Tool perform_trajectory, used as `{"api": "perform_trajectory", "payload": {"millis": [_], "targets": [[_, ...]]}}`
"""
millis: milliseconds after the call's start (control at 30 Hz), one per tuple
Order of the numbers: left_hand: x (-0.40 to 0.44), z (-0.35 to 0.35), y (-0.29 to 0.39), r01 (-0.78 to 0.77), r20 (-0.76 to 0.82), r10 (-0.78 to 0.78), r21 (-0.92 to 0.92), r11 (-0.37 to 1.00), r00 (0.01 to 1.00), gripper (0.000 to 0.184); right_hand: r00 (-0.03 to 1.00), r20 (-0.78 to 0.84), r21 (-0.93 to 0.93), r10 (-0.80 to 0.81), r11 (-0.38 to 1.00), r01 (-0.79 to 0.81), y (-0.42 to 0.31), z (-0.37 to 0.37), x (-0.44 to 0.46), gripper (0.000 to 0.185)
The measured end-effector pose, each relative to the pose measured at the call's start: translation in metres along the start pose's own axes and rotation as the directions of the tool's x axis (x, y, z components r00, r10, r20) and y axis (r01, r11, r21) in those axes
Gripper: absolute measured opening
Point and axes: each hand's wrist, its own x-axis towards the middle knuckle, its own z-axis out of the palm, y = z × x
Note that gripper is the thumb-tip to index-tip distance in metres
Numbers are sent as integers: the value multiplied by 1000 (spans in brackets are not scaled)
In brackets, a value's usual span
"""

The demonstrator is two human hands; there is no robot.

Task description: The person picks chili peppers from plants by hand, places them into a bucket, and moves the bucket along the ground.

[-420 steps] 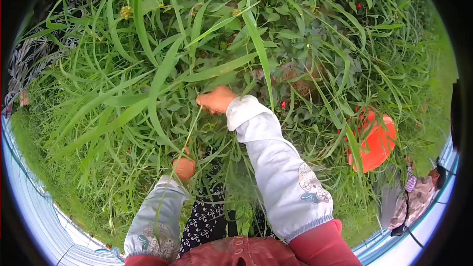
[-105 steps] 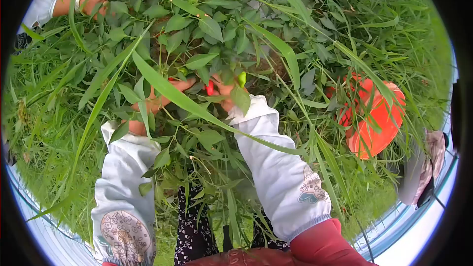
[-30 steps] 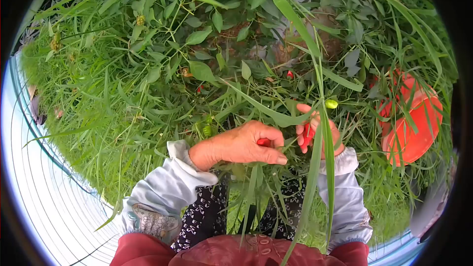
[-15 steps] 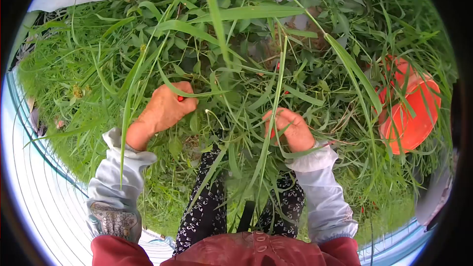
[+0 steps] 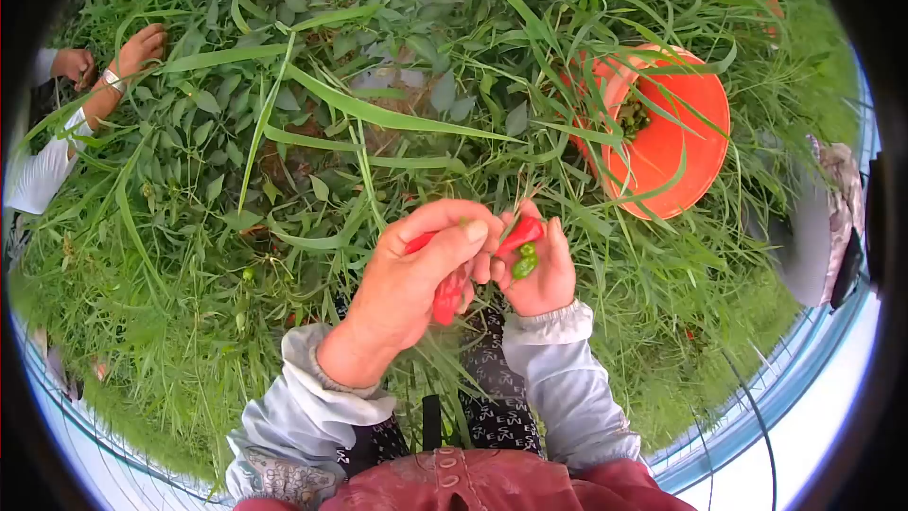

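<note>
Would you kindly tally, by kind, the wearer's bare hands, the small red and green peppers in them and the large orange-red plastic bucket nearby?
Bare left hand: 1
Bare right hand: 1
Glossy red peppers in the hands: at least 3, partly hidden
Small green pepper in the right palm: at least 1
Orange-red bucket: 1
Total: at least 7

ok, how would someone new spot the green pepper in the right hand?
Start at the orange bucket in the grass, upper right. Down and left of it is the person's cupped right hand, close beside the left hand. In that palm is the green pepper: small and lumpy, just below a red pepper, and set apart from it by its green colour.
</note>
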Motion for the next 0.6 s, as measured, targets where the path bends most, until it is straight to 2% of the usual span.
{"api": "perform_trajectory", "payload": {"millis": [33,100,167,200,233,267,300,367,400,433,500,533,600], "targets": [[15,14,-6,32,-32,-33,-21,999,999,22,999,2,126,-42,991,42,-18,6,-8,40],[44,49,-15,-22,53,17,90,996,998,26,980,63,135,-189,974,180,-63,9,-21,40],[72,93,-31,-123,152,112,60,991,982,35,930,2,41,-368,929,368,-110,12,-31,44],[90,115,-41,-143,186,124,94,985,975,41,901,100,2,-422,906,424,-134,3,-32,47],[103,134,-50,-163,218,133,126,979,967,47,868,4,-54,-497,866,497,-148,11,-35,51],[113,151,-60,-227,215,182,208,951,960,50,876,81,-66,-475,875,480,-166,-1,-34,50],[123,165,-69,-285,218,227,289,914,949,54,879,155,-80,-451,881,466,-183,-15,-33,50],[140,174,-82,-396,268,299,485,779,916,58,874,0,-137,-486,866,482,-199,-23,-34,49],[140,172,-77,-400,279,288,598,695,916,58,861,-79,-166,-502,859,485,-205,-27,-34,49],[140,170,-73,-397,288,274,700,594,918,58,855,-87,-153,-512,854,497,-208,-31,-33,49],[145,153,-82,-298,267,200,400,867,943,55,842,-112,-121,-528,848,515,-207,-38,-31,48],[143,148,-79,-216,259,160,204,955,952,53,843,-86,-197,-531,838,508,-203,-41,-31,44],[138,143,-69,-176,278,125,167,970,952,53,807,-180,-476,-562,768,429,-191,-54,-28,39]]}}
